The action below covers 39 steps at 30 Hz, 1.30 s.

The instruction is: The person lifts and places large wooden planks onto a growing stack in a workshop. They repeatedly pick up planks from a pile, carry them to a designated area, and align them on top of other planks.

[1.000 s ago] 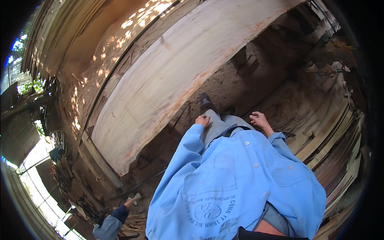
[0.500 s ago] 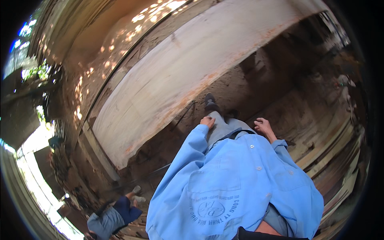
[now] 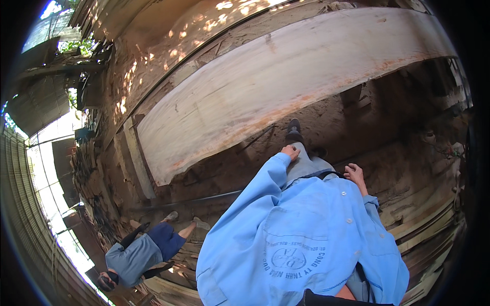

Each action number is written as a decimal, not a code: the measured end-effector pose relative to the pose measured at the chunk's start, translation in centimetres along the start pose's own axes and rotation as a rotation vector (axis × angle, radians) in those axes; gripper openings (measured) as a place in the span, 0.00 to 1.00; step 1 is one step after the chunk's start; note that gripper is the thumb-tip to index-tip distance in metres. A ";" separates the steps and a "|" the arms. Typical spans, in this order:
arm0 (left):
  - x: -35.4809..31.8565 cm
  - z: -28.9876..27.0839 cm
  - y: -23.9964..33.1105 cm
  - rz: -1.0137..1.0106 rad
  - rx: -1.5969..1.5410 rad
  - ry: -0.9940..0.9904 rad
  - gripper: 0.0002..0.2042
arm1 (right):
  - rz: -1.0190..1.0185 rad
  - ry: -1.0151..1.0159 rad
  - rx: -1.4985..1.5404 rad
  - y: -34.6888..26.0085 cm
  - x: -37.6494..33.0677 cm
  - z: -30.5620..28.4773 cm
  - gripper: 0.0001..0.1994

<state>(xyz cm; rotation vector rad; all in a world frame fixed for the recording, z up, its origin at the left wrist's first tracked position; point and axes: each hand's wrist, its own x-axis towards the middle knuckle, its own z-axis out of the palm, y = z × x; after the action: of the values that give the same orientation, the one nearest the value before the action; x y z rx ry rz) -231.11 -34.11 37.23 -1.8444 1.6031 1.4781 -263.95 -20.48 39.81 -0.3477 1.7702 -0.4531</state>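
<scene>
My left hand (image 3: 291, 152) hangs by my left thigh, its fingers loosely curled, and nothing shows in it. At waist height on the other side, my right hand (image 3: 354, 174) is held out from the body, fingers half bent and somewhat apart, gripping nothing visible. Neither hand touches the large pale wooden slab (image 3: 286, 81) that lies across the view ahead of me. Its near edge is uneven and tinged orange. One dark shoe (image 3: 293, 127) of mine is planted close to that edge.
Another person (image 3: 135, 255) in a grey shirt and dark blue shorts is on the left. A long dark rail (image 3: 178, 66) runs behind the slab, with a pipe (image 3: 204, 198) nearer. Stacked boards (image 3: 423, 229) lie on the right; wooden posts (image 3: 135, 158) stand by the slab's left end.
The view has swung, so the slab and my body sit further right in it. The other person shows more fully, legs apart. Both my hands keep about the same pose.
</scene>
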 end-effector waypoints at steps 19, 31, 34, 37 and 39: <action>4.9 0.3 -2.9 0.005 -0.063 -0.111 0.20 | -0.109 0.095 -0.155 -1.8 0.0 -1.3 0.26; 2.7 -1.5 2.1 0.124 0.067 -0.092 0.21 | -0.037 0.134 -0.142 -0.4 -1.0 -1.8 0.28; 2.4 -1.3 2.4 0.089 0.045 -0.108 0.20 | -0.028 0.139 -0.156 -0.6 -1.4 -2.0 0.28; 2.1 -1.3 2.8 0.105 0.034 -0.110 0.20 | -0.014 0.139 -0.179 -0.9 -1.6 -2.1 0.28; 1.7 -1.3 3.0 0.122 0.040 -0.102 0.20 | -0.009 0.140 -0.179 -0.9 -1.7 -2.1 0.27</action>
<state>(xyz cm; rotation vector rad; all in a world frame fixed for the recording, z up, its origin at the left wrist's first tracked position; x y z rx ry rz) -233.31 -37.10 37.56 -1.6479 1.7103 1.5518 -265.58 -20.21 42.09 -0.4588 1.9522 -0.3327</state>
